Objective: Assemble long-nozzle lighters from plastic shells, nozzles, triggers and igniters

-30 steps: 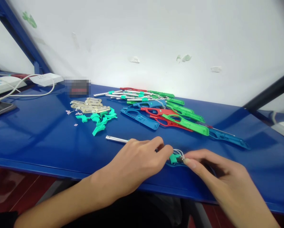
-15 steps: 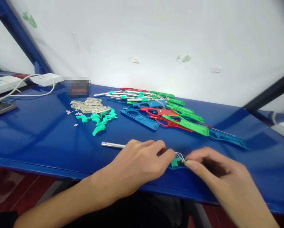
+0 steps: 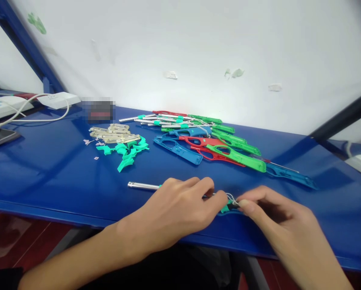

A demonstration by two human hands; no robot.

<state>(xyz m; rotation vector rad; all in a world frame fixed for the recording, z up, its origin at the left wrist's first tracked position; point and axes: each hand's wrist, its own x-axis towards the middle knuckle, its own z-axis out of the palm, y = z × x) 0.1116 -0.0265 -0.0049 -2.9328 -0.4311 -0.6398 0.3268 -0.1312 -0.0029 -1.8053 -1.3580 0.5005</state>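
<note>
In the head view, my left hand [image 3: 180, 207] lies over a partly assembled lighter near the front of the table, its fingers closed round the body. The lighter's silver tube [image 3: 143, 186] sticks out to the left. A teal trigger piece [image 3: 225, 209] and a strip of blue casing show just right of my left fingers. Thin white wires [image 3: 231, 197] loop above the trigger. Thumb and forefinger of my right hand [image 3: 285, 217] pinch together at the wires' right end. My hands hide most of the casing.
Behind lie red, green and blue lighter casings [image 3: 180, 150] and several silver tubes with wires. To the left are clear fuel tanks [image 3: 114, 133], teal triggers [image 3: 126, 153] and tiny pink bits. A phone [image 3: 1, 139] and power strip stand far left on the blue table [image 3: 62, 181].
My left thumb and forefinger have shifted slightly right along the lighter. My right hand's pinch has also moved a little right, still at the wires.
</note>
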